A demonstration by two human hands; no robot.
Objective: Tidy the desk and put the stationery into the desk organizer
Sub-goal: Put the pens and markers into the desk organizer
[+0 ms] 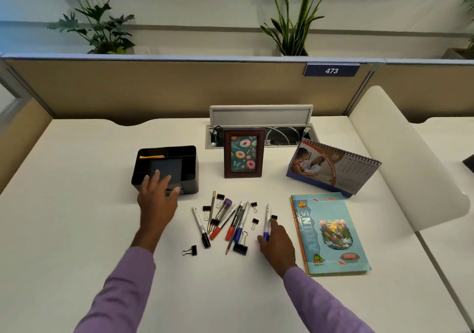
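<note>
The left hand (pixel 157 199) lies with straight, spread fingers on the near front edge of the black organizer (pixel 189 164); its grip is open and holds nothing. The organizer stands on the white tabletop (pixel 77 217), left of centre, with coloured sticky notes (pixel 151 156) in its rear left compartment.

The right hand (pixel 277 243) pinches the lower end of a blue marker (pixel 267 221) between thumb and fingers; the marker lies near-lengthwise on the tabletop, pointing away from the person.

Between the hands lies a loose cluster of stationery: a black marker (pixel 201 227), red markers (pixel 223 222), a pencil (pixel 211 211), a purple-capped tube (pixel 223 208) and several small binder clips. A larger binder clip (pixel 240 246) lies at the near edge of the cluster, and one clip (pixel 190 251) lies apart to the left.

A notebook (pixel 331 232) lies flat to the right of the right hand. Behind it stands a calendar (pixel 333 168), and a photo frame (pixel 243 153) stands upright at centre.
</note>
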